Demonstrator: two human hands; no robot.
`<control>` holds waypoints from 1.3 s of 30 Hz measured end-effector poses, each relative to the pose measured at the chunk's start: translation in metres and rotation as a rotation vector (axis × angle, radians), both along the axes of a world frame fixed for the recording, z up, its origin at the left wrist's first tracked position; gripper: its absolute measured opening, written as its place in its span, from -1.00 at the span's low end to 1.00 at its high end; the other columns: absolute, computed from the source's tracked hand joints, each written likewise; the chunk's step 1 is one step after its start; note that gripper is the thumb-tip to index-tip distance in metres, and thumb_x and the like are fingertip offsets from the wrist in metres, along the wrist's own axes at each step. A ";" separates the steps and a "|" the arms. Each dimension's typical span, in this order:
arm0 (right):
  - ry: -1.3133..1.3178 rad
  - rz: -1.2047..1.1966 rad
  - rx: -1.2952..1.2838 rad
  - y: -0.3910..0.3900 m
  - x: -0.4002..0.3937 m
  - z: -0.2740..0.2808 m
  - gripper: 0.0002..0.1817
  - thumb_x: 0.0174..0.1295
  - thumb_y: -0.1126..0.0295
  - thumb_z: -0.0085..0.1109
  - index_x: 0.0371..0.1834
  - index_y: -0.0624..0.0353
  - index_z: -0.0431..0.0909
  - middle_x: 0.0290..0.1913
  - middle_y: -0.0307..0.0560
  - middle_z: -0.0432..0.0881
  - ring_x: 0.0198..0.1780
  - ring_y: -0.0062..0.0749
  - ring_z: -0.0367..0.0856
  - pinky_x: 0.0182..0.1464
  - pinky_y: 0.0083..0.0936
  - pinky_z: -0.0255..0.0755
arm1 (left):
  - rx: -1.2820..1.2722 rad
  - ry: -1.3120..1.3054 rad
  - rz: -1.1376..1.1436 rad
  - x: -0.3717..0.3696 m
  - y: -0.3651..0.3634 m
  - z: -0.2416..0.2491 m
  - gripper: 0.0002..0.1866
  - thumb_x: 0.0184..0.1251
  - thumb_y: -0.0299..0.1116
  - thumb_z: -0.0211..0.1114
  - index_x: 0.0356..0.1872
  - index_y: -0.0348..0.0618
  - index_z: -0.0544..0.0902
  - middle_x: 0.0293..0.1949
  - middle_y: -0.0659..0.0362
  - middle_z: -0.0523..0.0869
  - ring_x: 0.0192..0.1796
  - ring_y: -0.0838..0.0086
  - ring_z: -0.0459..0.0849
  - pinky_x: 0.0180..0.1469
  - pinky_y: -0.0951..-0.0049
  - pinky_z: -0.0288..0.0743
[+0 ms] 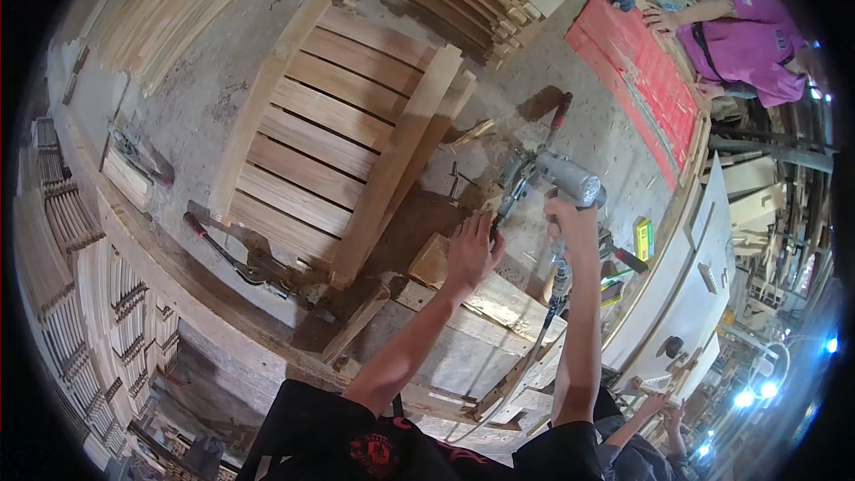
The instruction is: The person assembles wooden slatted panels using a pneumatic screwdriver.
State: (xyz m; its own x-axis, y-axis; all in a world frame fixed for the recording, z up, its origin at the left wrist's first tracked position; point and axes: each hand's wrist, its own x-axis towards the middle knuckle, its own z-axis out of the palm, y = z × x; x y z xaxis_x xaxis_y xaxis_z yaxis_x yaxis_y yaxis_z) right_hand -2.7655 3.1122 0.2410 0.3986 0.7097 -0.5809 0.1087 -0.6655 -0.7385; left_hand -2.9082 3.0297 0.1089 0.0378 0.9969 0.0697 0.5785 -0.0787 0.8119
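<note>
The slatted wooden panel (335,116) slanted toward upper right, nearer the left hand (475,256), whose hold I couldn't tell; the right hand (571,216) clasped a pneumatic gun (568,177).

The only view comes from the wearer's head and looks forward and steeply down onto the bench (200,111). It is very wide and round, bending straight edges and going black at the corners. Nearest, at six o'clock, is the wearer's black shirt (329,432); the slatted wooden frame (312,129) lies at middle range towards ten o'clock, and a person in purple (744,49) is farther off at two o'clock.
</note>
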 end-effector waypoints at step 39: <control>-0.206 0.144 -0.150 0.017 0.001 0.000 -0.84 0.00 0.51 0.24 -0.31 0.26 0.60 -0.57 -0.23 0.49 -0.67 -0.55 0.39 -0.64 -0.48 0.30 | 0.019 -0.055 0.014 0.000 0.001 0.002 -0.62 0.27 -0.37 0.30 0.10 -0.16 0.50 -0.19 0.02 0.62 -0.13 0.11 0.64 -0.06 0.11 0.53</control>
State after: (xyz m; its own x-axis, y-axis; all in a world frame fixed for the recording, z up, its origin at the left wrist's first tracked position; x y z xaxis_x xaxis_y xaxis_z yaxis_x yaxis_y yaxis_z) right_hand -2.7647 3.1297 0.2414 0.4206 0.6796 -0.6011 0.3470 -0.7326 -0.5855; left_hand -2.9084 3.0309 0.1110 0.0198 0.9957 0.0900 0.5346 -0.0867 0.8407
